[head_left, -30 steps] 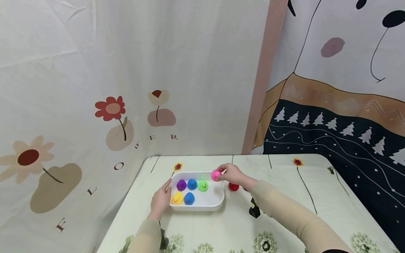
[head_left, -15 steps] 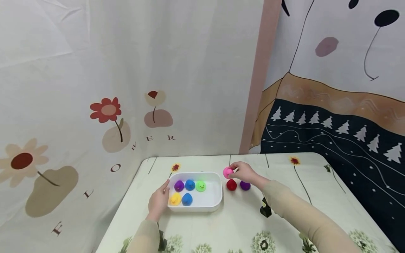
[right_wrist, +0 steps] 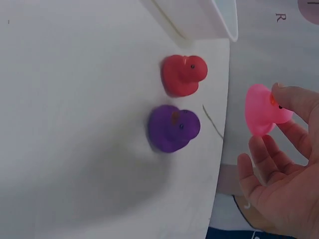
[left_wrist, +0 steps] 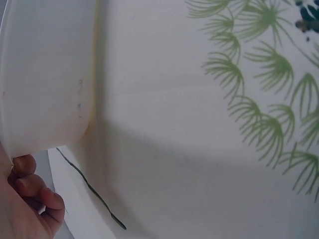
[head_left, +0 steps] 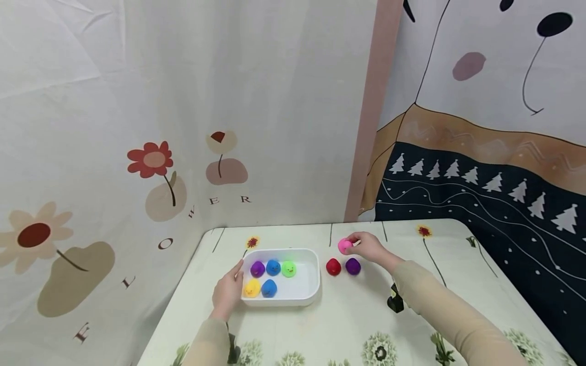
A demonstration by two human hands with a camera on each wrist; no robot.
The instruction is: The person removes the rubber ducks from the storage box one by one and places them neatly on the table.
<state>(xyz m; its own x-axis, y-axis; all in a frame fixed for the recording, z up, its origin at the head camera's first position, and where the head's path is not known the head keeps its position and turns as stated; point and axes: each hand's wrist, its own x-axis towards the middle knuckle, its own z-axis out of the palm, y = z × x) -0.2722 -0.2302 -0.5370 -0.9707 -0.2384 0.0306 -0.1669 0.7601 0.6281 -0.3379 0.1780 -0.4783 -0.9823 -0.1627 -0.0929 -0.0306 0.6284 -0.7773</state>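
My right hand (head_left: 372,248) pinches a pink rubber duck (right_wrist: 259,109) between thumb and fingers, held above the table right of the white plastic bin (head_left: 299,302). Below it on the table sit a red duck (right_wrist: 182,74) and a purple duck (right_wrist: 172,128), side by side. The left hand (head_left: 227,291) grips the bin's left end, its fingers (left_wrist: 31,183) curled at the rim in the left wrist view. Inside the bin lie a purple duck (head_left: 257,269), a green duck (head_left: 289,269), a yellow duck (head_left: 252,288) and two blue ducks (head_left: 269,288).
A flower-printed cloth covers the table (head_left: 348,325). Behind it hangs a pale curtain (head_left: 293,152) with flower prints and letters. A dark printed cloth (head_left: 458,198) with white trees hangs on the right.
The right hand has moved right with the pink duck, from over the bin's right end to above the purple duck on the table. The left hand keeps its hold on the bin.
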